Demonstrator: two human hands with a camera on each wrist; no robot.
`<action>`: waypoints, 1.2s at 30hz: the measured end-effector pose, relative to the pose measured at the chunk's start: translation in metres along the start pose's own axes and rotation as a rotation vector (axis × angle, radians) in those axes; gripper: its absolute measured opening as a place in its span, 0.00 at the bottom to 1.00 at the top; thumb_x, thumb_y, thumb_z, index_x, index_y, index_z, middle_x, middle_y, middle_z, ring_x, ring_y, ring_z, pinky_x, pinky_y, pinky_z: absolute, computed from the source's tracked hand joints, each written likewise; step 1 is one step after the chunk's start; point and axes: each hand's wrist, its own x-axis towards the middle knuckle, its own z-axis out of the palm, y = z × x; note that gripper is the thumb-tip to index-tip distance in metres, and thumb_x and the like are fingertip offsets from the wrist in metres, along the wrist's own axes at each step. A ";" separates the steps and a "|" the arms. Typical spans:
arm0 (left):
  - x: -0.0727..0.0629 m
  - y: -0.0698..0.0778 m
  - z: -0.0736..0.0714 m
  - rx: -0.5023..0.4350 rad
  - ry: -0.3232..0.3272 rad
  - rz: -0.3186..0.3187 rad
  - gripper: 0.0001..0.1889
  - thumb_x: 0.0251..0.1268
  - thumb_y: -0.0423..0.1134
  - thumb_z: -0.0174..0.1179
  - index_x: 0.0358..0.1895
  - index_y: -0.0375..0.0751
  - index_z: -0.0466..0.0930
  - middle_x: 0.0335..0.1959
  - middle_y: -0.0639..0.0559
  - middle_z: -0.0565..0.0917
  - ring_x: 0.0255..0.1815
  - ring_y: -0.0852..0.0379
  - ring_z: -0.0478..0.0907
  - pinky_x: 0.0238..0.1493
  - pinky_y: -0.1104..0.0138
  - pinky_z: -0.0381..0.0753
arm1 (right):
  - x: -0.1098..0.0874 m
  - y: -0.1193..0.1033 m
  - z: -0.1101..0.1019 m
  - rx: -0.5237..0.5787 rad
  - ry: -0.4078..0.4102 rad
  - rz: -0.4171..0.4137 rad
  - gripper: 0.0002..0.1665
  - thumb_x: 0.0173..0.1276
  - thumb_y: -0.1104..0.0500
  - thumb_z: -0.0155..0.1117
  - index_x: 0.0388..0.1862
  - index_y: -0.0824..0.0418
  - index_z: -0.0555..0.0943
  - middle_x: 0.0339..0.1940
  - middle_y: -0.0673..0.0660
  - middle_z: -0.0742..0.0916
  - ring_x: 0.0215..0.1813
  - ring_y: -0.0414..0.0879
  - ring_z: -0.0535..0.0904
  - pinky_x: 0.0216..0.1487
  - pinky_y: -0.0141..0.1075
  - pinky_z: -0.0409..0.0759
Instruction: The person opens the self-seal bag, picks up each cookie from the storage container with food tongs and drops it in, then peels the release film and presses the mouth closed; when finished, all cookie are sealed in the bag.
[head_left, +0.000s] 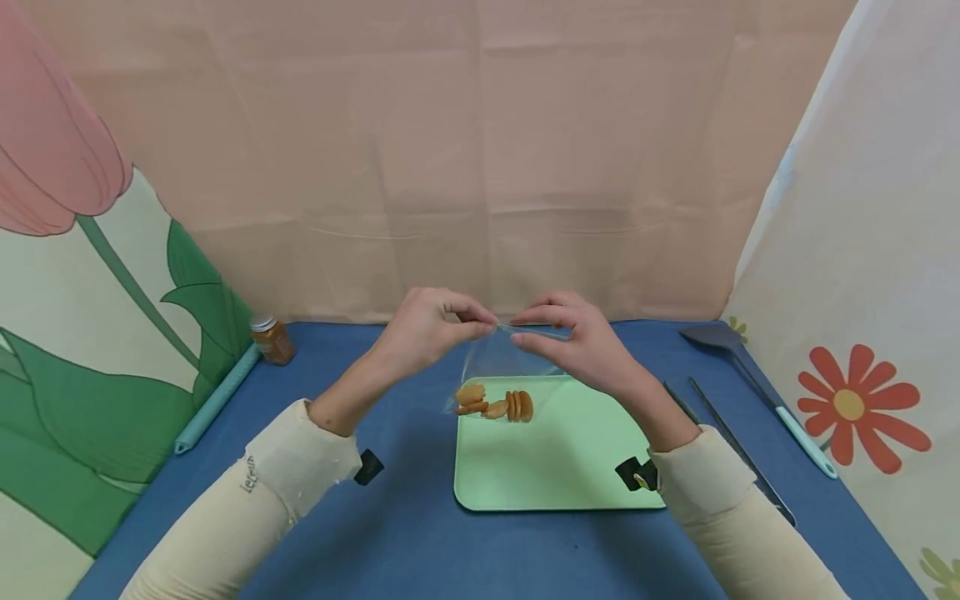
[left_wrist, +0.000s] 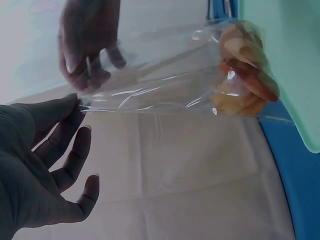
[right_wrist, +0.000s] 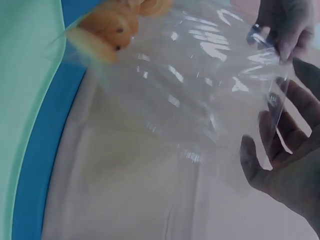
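Observation:
A clear plastic bag (left_wrist: pixel 160 75) hangs from both hands above the left end of a light green tray (head_left: pixel 558 467). At its bottom lie several golden-brown, biscuit-like pieces (head_left: pixel 520 406), some of them stacked face to face. With thumb and index finger, my left hand (head_left: pixel 431 329) pinches one corner of the bag's mouth; its other fingers are loosely bent in the left wrist view. My right hand (head_left: pixel 577 337) has the mouth's edge between thumb and fingers, close beside the left fingertips. In the right wrist view, the right hand's fingers (right_wrist: pixel 290 127) show partly through the film.
On the blue table (head_left: pixel 352 533), a small jar (head_left: pixel 273 340) with a metal lid and a teal roll (head_left: pixel 219 398) stand at the left. Tongs (head_left: pixel 742 450) and a dark-headed spatula (head_left: pixel 757 387) lie right of the tray. Fabric walls enclose the back and sides.

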 end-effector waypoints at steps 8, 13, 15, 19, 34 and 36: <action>-0.003 -0.005 0.002 0.002 0.001 0.020 0.04 0.64 0.43 0.70 0.40 0.54 0.92 0.37 0.60 0.88 0.46 0.60 0.80 0.48 0.59 0.84 | 0.008 -0.005 0.005 -0.047 -0.010 -0.014 0.06 0.69 0.57 0.69 0.40 0.55 0.91 0.47 0.50 0.84 0.55 0.46 0.73 0.51 0.43 0.76; -0.005 -0.008 0.001 0.014 0.031 0.030 0.04 0.65 0.44 0.69 0.39 0.55 0.91 0.36 0.60 0.87 0.44 0.60 0.78 0.47 0.59 0.82 | 0.009 -0.006 0.005 -0.082 -0.014 -0.019 0.05 0.69 0.56 0.69 0.39 0.54 0.90 0.47 0.49 0.84 0.55 0.45 0.74 0.52 0.44 0.76; -0.005 -0.008 0.001 0.017 0.044 0.028 0.04 0.65 0.44 0.69 0.39 0.55 0.91 0.36 0.59 0.86 0.44 0.60 0.77 0.46 0.60 0.81 | 0.009 -0.007 0.004 -0.096 -0.018 -0.023 0.05 0.70 0.55 0.69 0.38 0.54 0.90 0.47 0.49 0.84 0.55 0.45 0.74 0.51 0.44 0.77; -0.007 -0.009 0.001 0.014 0.065 0.024 0.05 0.65 0.45 0.69 0.40 0.54 0.92 0.36 0.58 0.85 0.43 0.59 0.76 0.44 0.60 0.79 | 0.006 -0.004 0.002 -0.117 -0.023 -0.024 0.05 0.70 0.55 0.69 0.38 0.53 0.90 0.46 0.49 0.84 0.54 0.45 0.74 0.51 0.44 0.77; -0.011 -0.015 -0.002 -0.004 0.144 -0.001 0.05 0.64 0.45 0.70 0.40 0.54 0.92 0.33 0.55 0.82 0.37 0.58 0.72 0.36 0.60 0.76 | -0.009 0.018 -0.005 -0.182 0.015 0.004 0.05 0.71 0.54 0.67 0.38 0.51 0.88 0.47 0.48 0.83 0.56 0.44 0.72 0.50 0.45 0.77; -0.012 -0.016 -0.003 -0.013 0.146 -0.006 0.05 0.64 0.45 0.70 0.40 0.54 0.92 0.33 0.55 0.81 0.36 0.57 0.71 0.35 0.60 0.76 | -0.011 0.019 -0.007 -0.190 0.013 0.015 0.05 0.72 0.54 0.67 0.37 0.50 0.88 0.48 0.48 0.82 0.57 0.45 0.72 0.50 0.46 0.76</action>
